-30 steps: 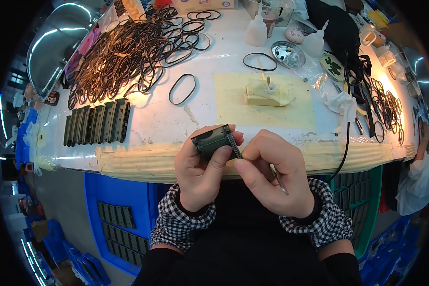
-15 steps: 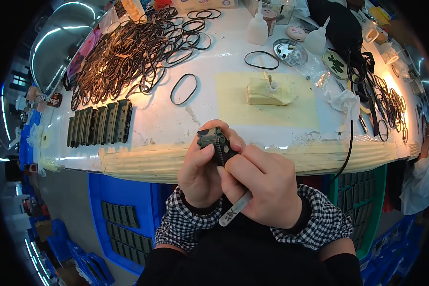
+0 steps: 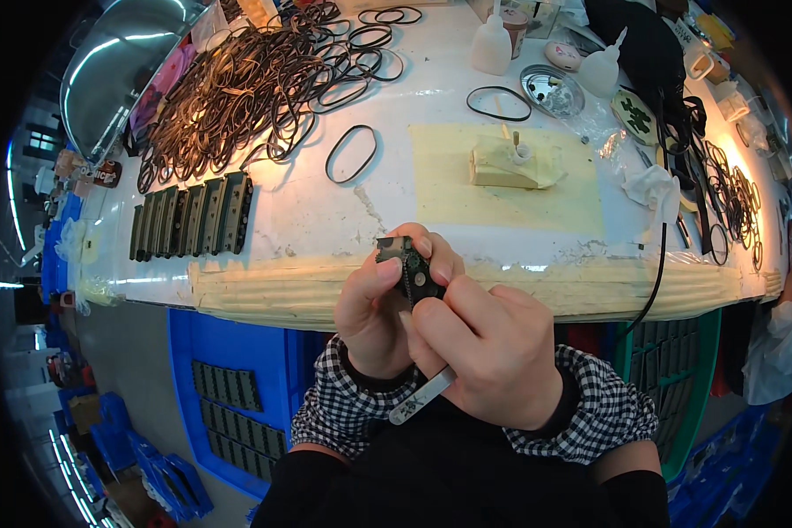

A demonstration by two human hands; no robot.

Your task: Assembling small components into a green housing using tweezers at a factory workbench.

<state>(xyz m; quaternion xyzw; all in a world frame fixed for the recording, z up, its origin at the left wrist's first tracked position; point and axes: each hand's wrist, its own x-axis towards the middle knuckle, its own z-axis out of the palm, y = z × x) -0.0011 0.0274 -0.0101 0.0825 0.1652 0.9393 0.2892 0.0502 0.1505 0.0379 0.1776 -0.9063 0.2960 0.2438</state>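
My left hand point(image 3: 367, 310) is closed around a small dark green model tank hull point(image 3: 420, 280), held up over the table's near edge. A toothed black track strip and round wheels show along its side; the fingers cover part of it. Closed in a pinch, my right hand point(image 3: 493, 356) is against the hull's lower right side. It grips metal tweezers point(image 3: 422, 396), whose flat silver rear end sticks out below the palm toward the lower left. The tweezers' tips are hidden behind the fingers.
Several green hulls point(image 3: 192, 216) stand in a row at left, below a heap of black rubber loops point(image 3: 229, 97). One loop point(image 3: 351, 154) lies apart. A taped block point(image 3: 510, 167) sits on yellow paper. White squeeze bottles point(image 3: 491, 46) stand behind. Blue point(image 3: 180, 387) and green bins point(image 3: 711, 387) are below the edge.
The whole view has shifted slightly, so the table things appear a little higher and farther right. Both hands keep their hold on the hull and tweezers; the tweezers' rear end has swung slightly.
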